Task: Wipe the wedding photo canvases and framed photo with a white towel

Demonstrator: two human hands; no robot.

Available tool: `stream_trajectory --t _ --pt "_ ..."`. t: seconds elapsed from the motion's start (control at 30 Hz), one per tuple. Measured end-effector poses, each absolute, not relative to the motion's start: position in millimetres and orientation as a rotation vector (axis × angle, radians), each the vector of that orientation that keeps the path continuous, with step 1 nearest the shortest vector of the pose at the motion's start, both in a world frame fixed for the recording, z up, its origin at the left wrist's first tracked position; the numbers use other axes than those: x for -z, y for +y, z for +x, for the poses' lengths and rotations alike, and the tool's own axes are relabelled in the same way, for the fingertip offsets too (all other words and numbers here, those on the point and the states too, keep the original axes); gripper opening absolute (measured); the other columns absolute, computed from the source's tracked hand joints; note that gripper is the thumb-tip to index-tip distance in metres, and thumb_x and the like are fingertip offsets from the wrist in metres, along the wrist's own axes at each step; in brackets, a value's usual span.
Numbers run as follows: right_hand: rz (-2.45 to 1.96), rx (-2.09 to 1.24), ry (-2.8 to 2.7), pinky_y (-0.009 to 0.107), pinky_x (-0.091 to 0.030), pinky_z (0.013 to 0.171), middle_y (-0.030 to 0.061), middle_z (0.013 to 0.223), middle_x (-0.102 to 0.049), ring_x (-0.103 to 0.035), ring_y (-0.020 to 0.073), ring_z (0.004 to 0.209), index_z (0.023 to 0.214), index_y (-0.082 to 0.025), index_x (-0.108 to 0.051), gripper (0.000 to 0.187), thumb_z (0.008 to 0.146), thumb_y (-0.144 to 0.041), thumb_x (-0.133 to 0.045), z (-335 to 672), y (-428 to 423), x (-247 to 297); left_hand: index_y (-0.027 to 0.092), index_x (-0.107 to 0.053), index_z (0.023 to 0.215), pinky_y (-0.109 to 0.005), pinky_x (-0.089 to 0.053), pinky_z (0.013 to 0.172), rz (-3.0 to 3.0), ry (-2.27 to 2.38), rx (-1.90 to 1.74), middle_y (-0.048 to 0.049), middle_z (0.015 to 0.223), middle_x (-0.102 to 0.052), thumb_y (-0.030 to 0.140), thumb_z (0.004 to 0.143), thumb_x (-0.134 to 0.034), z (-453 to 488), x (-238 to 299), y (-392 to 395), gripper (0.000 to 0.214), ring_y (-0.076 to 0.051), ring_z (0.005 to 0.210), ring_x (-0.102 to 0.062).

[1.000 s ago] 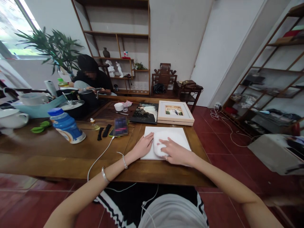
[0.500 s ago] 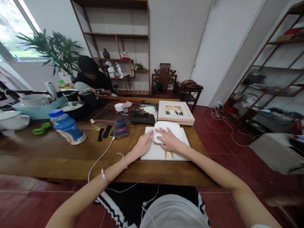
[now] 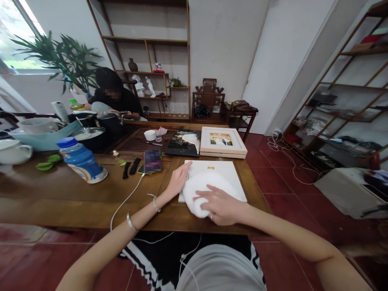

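Fig.: R hand [image 3: 222, 206], fingers clamped over the wadded white cloth [image 3: 200, 190], presses it onto the white panel [image 3: 226, 171] beneath. L hand [image 3: 178, 178], just left, fingers flat & together, pins the panel's edge vs. sliding. Framed photo [image 3: 222, 141] lies beyond the fingertips.

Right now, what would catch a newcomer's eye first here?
The right hand on a white cloth over a white board at the near edge of the table, the left hand flat on the board's left edge. Beyond lies a framed photo; a blue bottle lies far left.
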State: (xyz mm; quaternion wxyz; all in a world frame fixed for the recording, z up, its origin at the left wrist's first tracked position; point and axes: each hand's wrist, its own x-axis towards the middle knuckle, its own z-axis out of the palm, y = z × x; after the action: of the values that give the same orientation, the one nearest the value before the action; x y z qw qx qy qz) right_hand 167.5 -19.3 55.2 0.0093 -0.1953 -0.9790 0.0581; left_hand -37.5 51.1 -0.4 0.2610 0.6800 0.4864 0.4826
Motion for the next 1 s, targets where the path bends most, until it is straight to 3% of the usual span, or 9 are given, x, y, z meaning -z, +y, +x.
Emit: stream_trajectory --t 0.1,0.27,0.43,0.67,0.87,1.0 --pt "-0.869 -0.132 -2.978 0.048 -0.026 0.102 0.0168 0.125 -0.053 -0.045 0.0271 0.119 0.096 -0.016 -0.06 0.025 0.076 -0.015 -0.046 170 11 -56 0.014 -0.065 0.107 -0.035 -0.039 0.099 1.964 1.316 -1.215 -0.0074 0.118 -0.062 0.036 0.09 -0.038 -37 -2 50 0.038 -0.021 0.111 -0.056" --pt "-1.26 -0.191 -2.742 0.037 -0.04 0.08 0.0135 0.095 -0.065 -0.058 0.0269 0.09 0.092 -0.014 -0.058 0.024 0.078 -0.013 -0.038 162 76 -58 0.016 -0.067 0.104 -0.035 -0.042 0.097 2.186 1.297 -0.996 -0.0073 0.113 -0.065 0.029 0.087 -0.043 -38 2 47 0.033 -0.023 0.108 -0.059" --pt "-1.198 -0.248 -2.733 0.028 -0.039 0.072 0.0095 0.1 -0.064 -0.057 0.0226 0.086 0.092 -0.014 -0.057 0.025 0.078 -0.012 -0.037 128 108 -62 0.02 -0.066 0.106 -0.04 -0.037 0.101 2.399 1.218 -0.795 -0.0049 0.115 -0.064 0.027 0.088 -0.043 -39 4 43 0.03 -0.024 0.116 -0.052" --pt "-1.151 -0.267 -2.756 0.027 -0.038 0.065 0.0095 0.092 -0.066 -0.058 0.0236 0.081 0.088 -0.016 -0.057 0.021 0.074 -0.013 -0.042 118 102 -54 0.02 -0.065 0.106 -0.035 -0.043 0.094 2.48 1.166 -0.801 -0.0039 0.107 -0.068 0.023 0.087 -0.044 -40 -1 43 0.028 -0.021 0.103 -0.06" --pt "-1.259 -0.228 -2.663 0.032 -0.041 0.075 0.0095 0.094 -0.065 -0.058 0.0246 0.086 0.084 -0.017 -0.056 0.019 0.077 -0.012 -0.039 188 100 -46 0.015 -0.06 0.114 -0.04 -0.034 0.104 2.502 1.285 -0.777 -0.0119 0.128 -0.053 0.03 0.089 -0.043 -38 9 42 0.034 -0.023 0.121 -0.047" --pt "-1.319 -0.166 -2.585 0.042 -0.034 0.095 0.0131 0.118 -0.058 -0.047 0.0272 0.115 0.091 -0.016 -0.056 0.02 0.079 -0.014 -0.04 228 84 -31 0.014 -0.041 0.133 -0.05 -0.025 0.106 2.528 1.399 -0.638 -0.0149 0.143 -0.033 0.036 0.092 -0.036 -32 14 39 0.047 -0.026 0.134 -0.026"
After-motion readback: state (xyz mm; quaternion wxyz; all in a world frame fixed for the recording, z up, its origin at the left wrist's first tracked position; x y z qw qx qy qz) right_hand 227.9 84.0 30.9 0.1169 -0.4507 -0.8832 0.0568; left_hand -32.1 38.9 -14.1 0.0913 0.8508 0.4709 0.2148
